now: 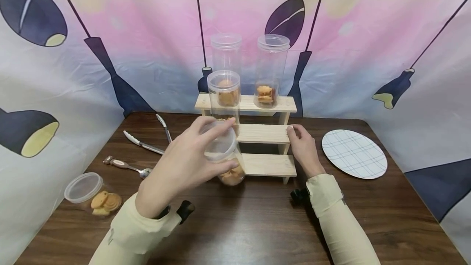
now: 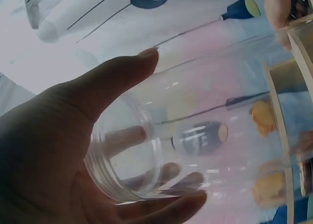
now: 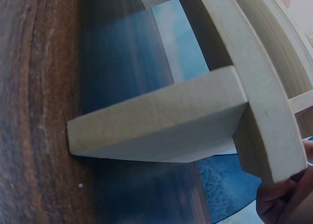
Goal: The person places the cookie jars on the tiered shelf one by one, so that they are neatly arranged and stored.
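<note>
My left hand grips a tall clear jar around its lidded top, thumb on one side and fingers on the other. Cookies lie at the bottom of this jar, which overlaps the left end of the lowest tier in the head view. In the left wrist view, the fingers show through the clear lid. At the right end of a three-tier wooden stand, my right hand pinches the middle board. The right wrist view shows its fingertips at the board's corner.
Two clear jars stand on the top tier, the right jar holding cookies; another jar is on the middle tier. Tongs, a spoon and a short cookie jar lie left. A checked plate is at right.
</note>
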`<state>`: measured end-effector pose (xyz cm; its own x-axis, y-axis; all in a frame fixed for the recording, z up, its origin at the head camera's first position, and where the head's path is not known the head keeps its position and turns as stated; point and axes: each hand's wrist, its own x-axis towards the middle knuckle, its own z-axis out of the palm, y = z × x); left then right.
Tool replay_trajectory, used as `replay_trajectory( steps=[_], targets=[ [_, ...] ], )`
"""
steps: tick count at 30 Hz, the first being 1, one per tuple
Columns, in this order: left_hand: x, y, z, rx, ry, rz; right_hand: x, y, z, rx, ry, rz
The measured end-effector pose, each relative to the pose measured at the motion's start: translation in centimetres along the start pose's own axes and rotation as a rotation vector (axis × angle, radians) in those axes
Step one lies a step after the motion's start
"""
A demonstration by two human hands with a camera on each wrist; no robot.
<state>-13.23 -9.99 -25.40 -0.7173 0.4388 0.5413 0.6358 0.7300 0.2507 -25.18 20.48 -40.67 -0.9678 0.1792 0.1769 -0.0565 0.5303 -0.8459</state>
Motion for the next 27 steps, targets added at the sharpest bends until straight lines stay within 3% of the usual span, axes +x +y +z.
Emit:
replay_trajectory(
  steps=[7,16,23,27],
  targets=[
    [2.9,1.1,0.8,-0.008,0.016,0.052,-0.1,-0.2,-0.1,0.020,-0.005,-0.002],
    [5.7,2.0,1.9,-0.022,-0.019,0.102,0.0,-0.1,0.0,0.013,-0.015,-0.008],
    [8.0,1.5,2.9,-0.094,-0.003,0.108,0.2,-0.2,-0.1,-0.001,0.006,-0.008],
    [9.1,1.4,3.3,-0.092,-0.015,0.060,0.1,-0.1,-0.1,-0.004,0.005,-0.005]
  ],
)
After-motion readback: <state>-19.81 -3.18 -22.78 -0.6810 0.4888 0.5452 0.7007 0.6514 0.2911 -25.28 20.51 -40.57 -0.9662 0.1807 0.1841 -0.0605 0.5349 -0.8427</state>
